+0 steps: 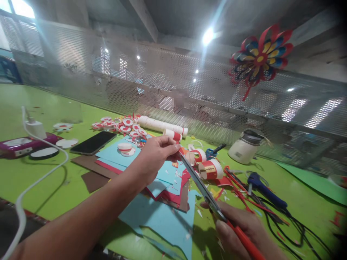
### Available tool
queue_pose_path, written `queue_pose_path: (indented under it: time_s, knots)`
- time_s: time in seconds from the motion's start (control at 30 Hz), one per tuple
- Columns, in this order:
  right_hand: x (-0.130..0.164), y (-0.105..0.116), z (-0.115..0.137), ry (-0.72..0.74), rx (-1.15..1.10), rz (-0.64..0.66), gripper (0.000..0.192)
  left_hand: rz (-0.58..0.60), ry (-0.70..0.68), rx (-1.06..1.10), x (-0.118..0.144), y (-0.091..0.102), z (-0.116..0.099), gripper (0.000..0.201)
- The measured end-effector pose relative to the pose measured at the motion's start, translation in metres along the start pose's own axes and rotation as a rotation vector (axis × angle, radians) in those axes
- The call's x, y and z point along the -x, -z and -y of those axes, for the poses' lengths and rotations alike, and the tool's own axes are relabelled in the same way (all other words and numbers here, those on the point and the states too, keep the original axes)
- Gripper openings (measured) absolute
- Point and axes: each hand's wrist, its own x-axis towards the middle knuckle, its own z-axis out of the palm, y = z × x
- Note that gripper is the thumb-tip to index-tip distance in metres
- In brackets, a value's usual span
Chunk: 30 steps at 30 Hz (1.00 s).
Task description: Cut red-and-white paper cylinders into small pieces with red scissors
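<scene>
- While the left hand (155,153) reaches out over the green worktop (48,180), its grip is pinched shut on a small red scrap (181,150) held between thumb and fingertips.
- From the 5 o'clock corner the right hand (241,225) comes up, its grip closed round the red handles of the scissors (208,195).
- Those scissors point toward 11 o'clock, and the blade tips meet the scrap right at the left fingertips; whether the blades are parted there I cannot tell.
- Under both hands lie blue paper sheets (162,220), with red and brown sheets (93,178) showing beneath them toward 9 o'clock.
- Just past the scrap, at about 2 o'clock from the left hand, stand rolled paper rings in red, white and gold (211,169).
- Farther back, near 11 o'clock, a heap of round red and white discs (120,126) lies beside a long white tube (162,126).
- A dark phone (93,142) rests flat at 9 o'clock from the left hand, with a white charger and cable (35,128) well beyond it.
- At 3 o'clock a blue glue gun (264,187) lies among black cords, and a white pot (245,148) stands behind it.
- On the perforated screen (108,83) at 1 o'clock hangs a paper flower (260,57) in red, blue and yellow.
</scene>
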Motion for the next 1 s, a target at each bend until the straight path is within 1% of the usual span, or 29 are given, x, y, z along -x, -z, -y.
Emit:
queue_pose_path:
  time_s: [0.1,0.2,0.27,0.37,0.5,0.7,1.0]
  knots:
    - [-0.001,0.002,-0.001,0.023,0.009,0.018,0.044,0.004,0.012,-0.002,0.000,0.000,0.000,0.013]
    - [-0.002,0.003,-0.006,0.015,0.001,0.075,0.043,0.007,0.020,-0.013,-0.001,0.001,-0.001,0.014]
    - [-0.003,0.004,-0.009,0.030,0.014,0.090,0.042,0.014,0.018,-0.021,-0.001,0.001,-0.001,0.014]
    - [-0.003,0.005,-0.011,0.053,0.047,0.081,0.042,0.027,0.020,-0.032,-0.001,0.002,-0.002,0.014]
    - [-0.004,0.007,-0.009,0.057,0.070,0.099,0.041,0.027,0.034,-0.060,-0.001,0.002,-0.004,0.014]
    - [-0.004,0.009,-0.012,0.072,0.120,0.103,0.034,0.043,0.041,-0.073,-0.002,0.004,-0.004,0.013]
    - [-0.003,0.012,-0.013,0.083,0.193,0.127,0.035,0.046,0.051,-0.077,-0.003,0.004,-0.003,0.011]
